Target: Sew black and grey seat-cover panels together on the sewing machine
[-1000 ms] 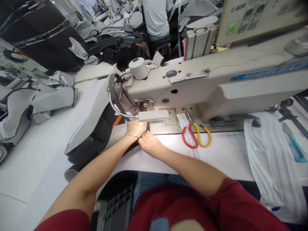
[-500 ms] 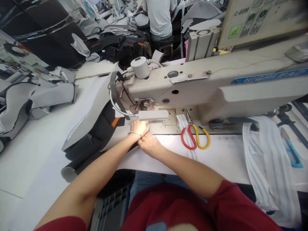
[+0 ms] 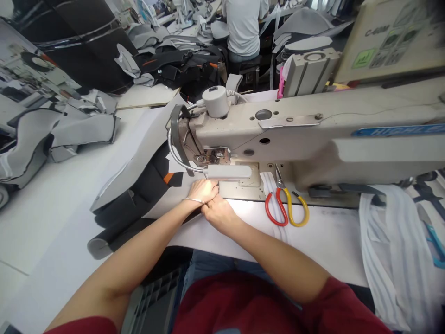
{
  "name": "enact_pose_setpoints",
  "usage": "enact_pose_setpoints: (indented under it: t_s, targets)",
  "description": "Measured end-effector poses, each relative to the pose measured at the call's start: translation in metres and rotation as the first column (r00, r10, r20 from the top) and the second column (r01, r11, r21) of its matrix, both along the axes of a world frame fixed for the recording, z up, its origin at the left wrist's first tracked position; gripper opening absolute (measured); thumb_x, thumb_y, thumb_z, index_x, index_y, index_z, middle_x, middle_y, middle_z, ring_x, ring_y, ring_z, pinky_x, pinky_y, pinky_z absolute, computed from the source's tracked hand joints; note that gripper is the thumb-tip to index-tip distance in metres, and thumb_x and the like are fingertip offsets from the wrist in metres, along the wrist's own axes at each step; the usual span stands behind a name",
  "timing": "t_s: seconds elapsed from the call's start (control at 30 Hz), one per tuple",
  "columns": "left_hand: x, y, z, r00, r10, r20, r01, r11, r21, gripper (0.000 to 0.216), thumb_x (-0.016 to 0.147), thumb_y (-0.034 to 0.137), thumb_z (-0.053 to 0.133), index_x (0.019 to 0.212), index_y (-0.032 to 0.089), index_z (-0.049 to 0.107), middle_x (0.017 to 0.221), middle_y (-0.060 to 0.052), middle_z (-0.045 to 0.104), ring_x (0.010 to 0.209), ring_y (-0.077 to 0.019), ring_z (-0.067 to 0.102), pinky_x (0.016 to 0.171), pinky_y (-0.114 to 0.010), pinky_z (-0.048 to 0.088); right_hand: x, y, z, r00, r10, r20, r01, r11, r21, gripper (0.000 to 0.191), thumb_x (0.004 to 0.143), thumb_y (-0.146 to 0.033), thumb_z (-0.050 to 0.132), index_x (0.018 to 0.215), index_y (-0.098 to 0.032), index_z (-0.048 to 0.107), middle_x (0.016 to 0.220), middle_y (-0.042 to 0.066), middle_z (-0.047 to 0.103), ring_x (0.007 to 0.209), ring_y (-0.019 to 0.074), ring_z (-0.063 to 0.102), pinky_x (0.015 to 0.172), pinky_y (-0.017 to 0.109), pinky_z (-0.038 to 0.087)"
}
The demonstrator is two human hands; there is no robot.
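Note:
My left hand [image 3: 203, 191], with a bracelet at its wrist, presses on a grey and black fabric piece [image 3: 149, 178] just in front of the sewing machine [image 3: 295, 134] head. Close against it, my right hand [image 3: 219, 211] has its fingers curled at the fabric's near edge. Both hands look closed on the cloth, though the fingertips are partly hidden. The needle area is screened by a white lamp bar [image 3: 229, 172]. To the right lie scissors [image 3: 287, 204] with one red and one yellow handle, over a striped white strip [image 3: 273, 185].
Striped white webbing [image 3: 392, 250] hangs over the table's right front. Light blue-handled snips [image 3: 436, 246] lie beyond it. More grey fabric pieces [image 3: 69, 134] rest on the left table. A person in a white shirt [image 3: 242, 28] sits at the back among fabric piles.
The view has swung slightly left, so the machine and scissors appear farther right and lower. My hands stay together at the fabric, with little visible movement.

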State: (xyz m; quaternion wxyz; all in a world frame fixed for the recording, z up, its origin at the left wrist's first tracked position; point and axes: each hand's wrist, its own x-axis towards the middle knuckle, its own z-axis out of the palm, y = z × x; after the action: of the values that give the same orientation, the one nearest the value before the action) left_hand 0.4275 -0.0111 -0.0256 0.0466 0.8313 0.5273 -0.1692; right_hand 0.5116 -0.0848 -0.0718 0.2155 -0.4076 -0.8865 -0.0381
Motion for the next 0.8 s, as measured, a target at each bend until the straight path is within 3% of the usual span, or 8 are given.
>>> enact_pose_setpoints:
  t_s: [0.27,0.6,0.8]
  targets:
    - [0.006,0.002,-0.001,0.999,0.033,0.027,-0.034,0.999,0.035,0.035,0.08,0.034,0.032,0.1,0.026,0.059,0.088,-0.006,0.064,0.079,-0.0199,0.058,0.068,-0.029,0.043,0.005,0.007,0.004,0.998,0.004,-0.061,-0.008,0.997,-0.074,0.022,0.08,-0.009,0.039,0.09,-0.009,0.058,0.081,0.014,0.06,0.082,0.0205,0.055,0.076,0.036,0.043]
    - [0.007,0.001,-0.003,0.997,0.042,0.058,-0.047,0.994,0.093,0.036,0.079,0.032,0.03,0.085,0.022,0.064,0.085,-0.007,0.065,0.078,-0.0211,0.059,0.065,-0.029,0.043,0.007,0.009,0.01,1.0,-0.011,-0.017,0.009,0.992,-0.129,0.02,0.08,-0.011,0.042,0.086,-0.011,0.061,0.077,0.012,0.061,0.082,0.0201,0.055,0.078,0.035,0.042]
    - [0.007,0.009,-0.009,0.996,0.048,0.073,-0.059,0.987,0.152,0.033,0.078,0.032,0.033,0.084,0.019,0.063,0.086,-0.009,0.064,0.081,-0.0228,0.059,0.069,-0.031,0.043,0.009,0.014,0.004,0.998,-0.038,-0.053,0.032,0.994,-0.105,0.019,0.082,-0.013,0.042,0.085,-0.012,0.061,0.08,0.011,0.061,0.085,0.0193,0.053,0.079,0.033,0.041]
